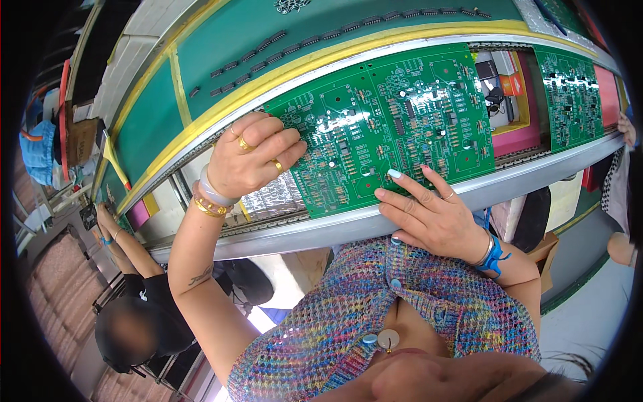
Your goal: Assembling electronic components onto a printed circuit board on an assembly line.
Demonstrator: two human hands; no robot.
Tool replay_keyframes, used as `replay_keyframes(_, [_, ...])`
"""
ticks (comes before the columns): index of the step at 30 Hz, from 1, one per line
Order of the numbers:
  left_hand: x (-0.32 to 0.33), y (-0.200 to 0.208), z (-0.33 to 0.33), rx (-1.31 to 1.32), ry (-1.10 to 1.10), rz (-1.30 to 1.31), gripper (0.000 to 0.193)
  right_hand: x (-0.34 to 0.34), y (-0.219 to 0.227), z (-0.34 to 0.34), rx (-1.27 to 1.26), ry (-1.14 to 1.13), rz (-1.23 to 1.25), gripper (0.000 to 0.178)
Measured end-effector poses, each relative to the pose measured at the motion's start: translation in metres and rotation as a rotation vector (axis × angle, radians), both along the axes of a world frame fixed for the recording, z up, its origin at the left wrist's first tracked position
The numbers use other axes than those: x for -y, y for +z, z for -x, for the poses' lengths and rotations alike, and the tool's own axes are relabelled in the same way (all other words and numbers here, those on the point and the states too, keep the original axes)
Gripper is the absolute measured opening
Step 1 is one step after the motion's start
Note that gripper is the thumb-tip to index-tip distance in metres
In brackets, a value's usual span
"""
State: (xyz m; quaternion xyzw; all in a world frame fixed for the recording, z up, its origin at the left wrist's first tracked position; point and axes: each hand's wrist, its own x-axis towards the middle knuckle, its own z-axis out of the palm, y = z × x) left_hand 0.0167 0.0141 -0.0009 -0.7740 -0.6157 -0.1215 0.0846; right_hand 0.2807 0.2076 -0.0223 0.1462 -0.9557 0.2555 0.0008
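The wide green circuit panel, two matching halves crowded with tiny components, lies flat at the middle of the dial, the smooth silver metal rail running along its near side. At its nine o'clock end I see the worker's bare left hand, gold-ringed fingers curled over the edge; that grip looks narrow, but I can't tell whether anything is pinched inside it. The bare right hand rests between five and six o'clock, its grip spread wide, fingertips on the near margin, holding nothing I can see. To my mind, that right hand is best kept light, steadying the panel without leaning on raised components, while the left presses straight down rather than sideways, so nothing beside it gets tilted. I'd mind the gold-coloured bangle too, which could snag on parts. Around twelve o'clock, rows of small black rectangular chips lie on the green, yellow-taped counter; any of those would be handled best by the body, sparing the legs.
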Motion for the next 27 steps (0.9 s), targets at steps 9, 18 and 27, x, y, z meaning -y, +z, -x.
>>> replay_keyframes(9, [-0.0004, -0.0005, -0.0017, -0.012, 0.0, 0.011, 0.027, -0.0005, -0.0015, -0.0002, 0.001, 0.0, 0.029, 0.046])
replay_keyframes(18, [0.0009, -0.0033, -0.0009, -0.039, -0.007, -0.009, 0.028, -0.0013, -0.0021, 0.0003, -0.008, -0.008, 0.041, 0.047])
replay_keyframes(27, [-0.0001, -0.0072, 0.0018, -0.034, -0.053, -0.02, 0.027, -0.0013, -0.0029, -0.0004, -0.004, -0.01, 0.049, 0.047])
